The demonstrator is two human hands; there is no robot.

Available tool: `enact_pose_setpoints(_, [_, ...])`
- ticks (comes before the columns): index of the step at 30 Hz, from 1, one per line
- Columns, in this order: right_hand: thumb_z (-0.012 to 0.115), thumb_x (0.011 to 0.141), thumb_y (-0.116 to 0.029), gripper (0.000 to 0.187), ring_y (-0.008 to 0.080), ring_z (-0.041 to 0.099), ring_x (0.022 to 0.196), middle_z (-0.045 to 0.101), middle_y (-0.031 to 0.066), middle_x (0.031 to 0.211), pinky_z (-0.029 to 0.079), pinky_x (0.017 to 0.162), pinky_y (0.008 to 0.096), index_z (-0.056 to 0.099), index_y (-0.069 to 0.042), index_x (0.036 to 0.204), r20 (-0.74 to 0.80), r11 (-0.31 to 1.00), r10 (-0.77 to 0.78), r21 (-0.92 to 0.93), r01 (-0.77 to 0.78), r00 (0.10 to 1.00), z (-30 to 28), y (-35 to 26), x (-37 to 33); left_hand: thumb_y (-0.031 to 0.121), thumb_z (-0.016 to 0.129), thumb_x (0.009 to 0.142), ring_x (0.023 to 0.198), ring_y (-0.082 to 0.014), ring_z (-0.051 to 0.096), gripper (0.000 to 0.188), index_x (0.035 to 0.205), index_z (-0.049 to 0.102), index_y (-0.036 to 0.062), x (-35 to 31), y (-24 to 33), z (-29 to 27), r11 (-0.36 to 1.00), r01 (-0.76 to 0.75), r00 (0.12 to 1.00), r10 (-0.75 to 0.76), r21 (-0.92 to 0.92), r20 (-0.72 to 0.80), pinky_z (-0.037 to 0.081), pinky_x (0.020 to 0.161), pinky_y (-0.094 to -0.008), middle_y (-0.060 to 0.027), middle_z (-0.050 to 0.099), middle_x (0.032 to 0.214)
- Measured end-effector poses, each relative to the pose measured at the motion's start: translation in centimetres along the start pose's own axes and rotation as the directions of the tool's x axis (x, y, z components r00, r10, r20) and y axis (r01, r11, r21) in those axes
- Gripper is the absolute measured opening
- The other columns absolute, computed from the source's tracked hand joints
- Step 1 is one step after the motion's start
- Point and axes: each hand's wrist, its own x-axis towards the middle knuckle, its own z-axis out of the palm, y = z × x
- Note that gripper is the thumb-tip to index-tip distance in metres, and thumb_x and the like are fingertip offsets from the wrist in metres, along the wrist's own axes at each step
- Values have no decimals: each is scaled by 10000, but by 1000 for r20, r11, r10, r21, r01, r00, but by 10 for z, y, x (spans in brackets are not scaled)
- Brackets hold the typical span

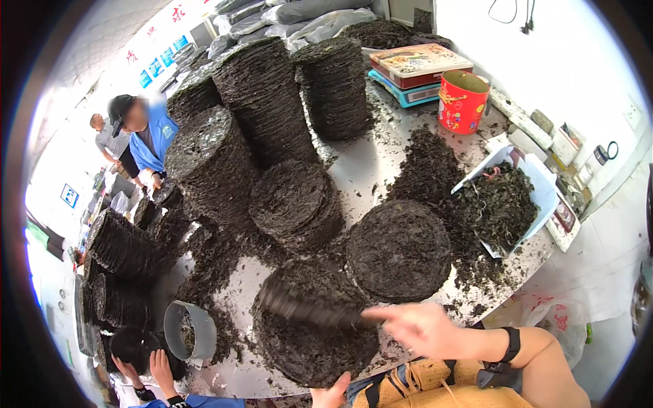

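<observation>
From where I stand: dark disc pile (309, 350) at six o'clock on the surface (359, 166). Left hand (330, 394) at its near rim; right hand (418, 331) meets a blurred dark strip (306, 304). Fingers' closure: cannot tell. Step, probably: handling layers; next calls for steady support.

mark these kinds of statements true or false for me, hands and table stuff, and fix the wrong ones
1. The left hand is at the near edge of the nearest dark round cake. True.
2. The white bin on the right is empty. False: it holds loose dark leafy material.
3. A black band circles the wrist of the right hand. True.
4. The grey ring lies right of the red bucket. False: it is far to its left.
5. The co-worker in blue at the far left is bareheaded. False: a dark cap is worn.
</observation>
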Motion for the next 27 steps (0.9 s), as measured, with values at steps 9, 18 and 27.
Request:
enact_pose_setpoints(9, [619,899,-140,286,83,466,840,518,3,962,421,746,241,543,-19,1147,-541,888,407,423,-180,736,-60,94,-19,64,669,796,1136,-254,505,542,1289,446,43,-4,6,-21,995,72,985,-81,66,150,413,948,-388,-99,506,1258])
enact_pose_setpoints(18, [625,889,-109,213,88,517,808,558,1,905,433,744,247,564,-26,1076,-481,934,325,300,-195,814,-65,90,-18,56,667,799,1136,-252,506,544,1295,443,43,-4,7,-20,996,73,991,-79,61,106,413,949,-388,-97,506,1262])
enact_pose_setpoints(27, [636,864,-83,57,59,514,637,570,-8,754,419,580,217,647,-48,907,-437,972,126,-123,-198,890,-79,71,-5,47,665,803,1137,-249,506,545,1300,441,44,-6,5,-16,998,48,997,-51,42,66,412,950,-388,-94,505,1266])
